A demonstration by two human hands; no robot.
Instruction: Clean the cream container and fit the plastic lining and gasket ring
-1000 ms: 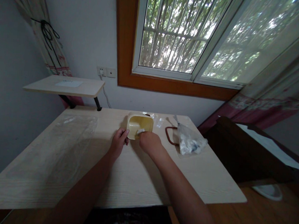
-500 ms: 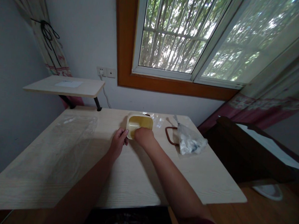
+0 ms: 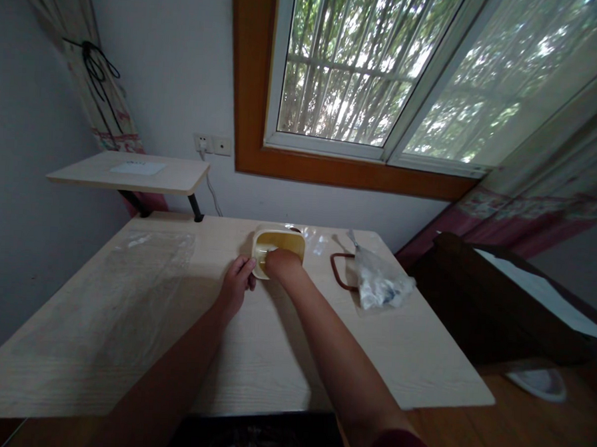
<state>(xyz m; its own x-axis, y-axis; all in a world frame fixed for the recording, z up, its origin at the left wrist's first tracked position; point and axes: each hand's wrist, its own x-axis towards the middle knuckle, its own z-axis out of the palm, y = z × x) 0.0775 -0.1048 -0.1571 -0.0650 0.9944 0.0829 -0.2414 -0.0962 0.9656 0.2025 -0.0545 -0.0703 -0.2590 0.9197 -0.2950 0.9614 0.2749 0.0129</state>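
A small cream plastic container (image 3: 258, 238) with a yellowish inside stands tilted towards me on the far middle of the table. My left hand (image 3: 237, 279) pinches its left front edge between thumb and fingers. Inside the container is my right hand (image 3: 283, 264), closed, its fingers turned down towards the left inner wall. A small whitish patch shows by those fingertips; what it is stays too small to make out. The right hand covers much of the container's front and right side.
Right of the container lie a clear plastic bag (image 3: 383, 281) with contents and a reddish-brown handle-like loop (image 3: 336, 272). A flat clear plastic sheet (image 3: 151, 262) covers part of the table's left (image 3: 251, 368). A raised shelf (image 3: 86, 169) stands at the back left.
My right hand has shifted slightly left and up inside the container, and a whitish patch now shows at its fingers. The left hand keeps its place on the edge.
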